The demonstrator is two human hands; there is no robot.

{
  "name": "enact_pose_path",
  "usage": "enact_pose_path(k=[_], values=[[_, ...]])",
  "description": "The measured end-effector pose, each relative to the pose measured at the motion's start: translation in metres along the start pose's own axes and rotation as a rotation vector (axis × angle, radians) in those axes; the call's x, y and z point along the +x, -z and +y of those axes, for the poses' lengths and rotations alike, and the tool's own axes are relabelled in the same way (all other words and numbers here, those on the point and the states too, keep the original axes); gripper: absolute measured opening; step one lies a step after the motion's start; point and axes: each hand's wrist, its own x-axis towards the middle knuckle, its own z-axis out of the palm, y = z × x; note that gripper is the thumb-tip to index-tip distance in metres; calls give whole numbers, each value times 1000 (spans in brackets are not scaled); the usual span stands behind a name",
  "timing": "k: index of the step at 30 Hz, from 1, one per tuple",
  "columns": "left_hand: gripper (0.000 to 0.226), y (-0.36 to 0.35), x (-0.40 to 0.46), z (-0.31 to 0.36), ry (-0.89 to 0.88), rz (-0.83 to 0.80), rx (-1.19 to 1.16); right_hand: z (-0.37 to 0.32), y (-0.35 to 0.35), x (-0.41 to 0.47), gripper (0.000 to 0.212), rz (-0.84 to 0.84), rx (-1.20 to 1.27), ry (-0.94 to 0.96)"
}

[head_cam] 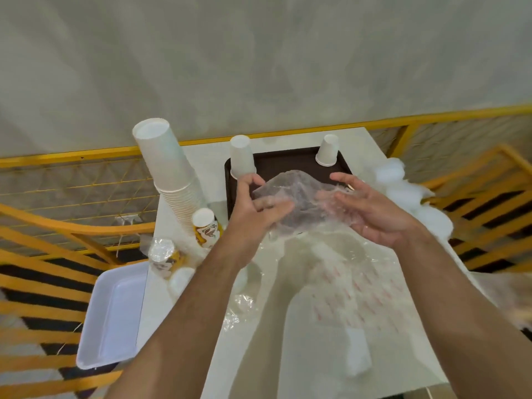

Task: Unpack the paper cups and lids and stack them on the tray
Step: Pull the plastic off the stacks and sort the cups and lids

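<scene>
Over the front of the dark brown tray (288, 161), both hands hold a crumpled clear plastic wrapper (299, 197). My left hand (256, 208) pinches its left edge, thumb on top. My right hand (371, 210) cups it from the right with fingers curled into the film. Two white paper cups stand upside down on the tray, one at the back left (242, 156) and one at the back right (327, 150). A tall leaning stack of white cups (169, 174) rises left of the tray.
Two printed yellow cup packs (205, 226) (164, 259) stand by the tall stack. White lids in plastic (408, 197) lie right of the tray. More clear wrap (345, 283) covers the white table. A white foam tray (112, 315) sits at its left edge. Yellow railings surround it.
</scene>
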Motion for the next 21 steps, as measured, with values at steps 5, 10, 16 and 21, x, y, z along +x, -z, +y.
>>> enact_pose_path(k=[5, 10, 16, 21], values=[[23, -45, 2, -23, 27, -106, 24, 7, 72, -38, 19, 202, 70, -69], [28, -82, 7, -68, 155, -150, 224, 28, 149, -74, 29, 409, -60, -169], [72, -121, 1, -121, 360, -303, 238, 43, 205, -115, 26, 389, -167, -239], [85, -138, -5, -148, 348, -306, 295, 55, 240, -128, 58, 494, -435, -234]])
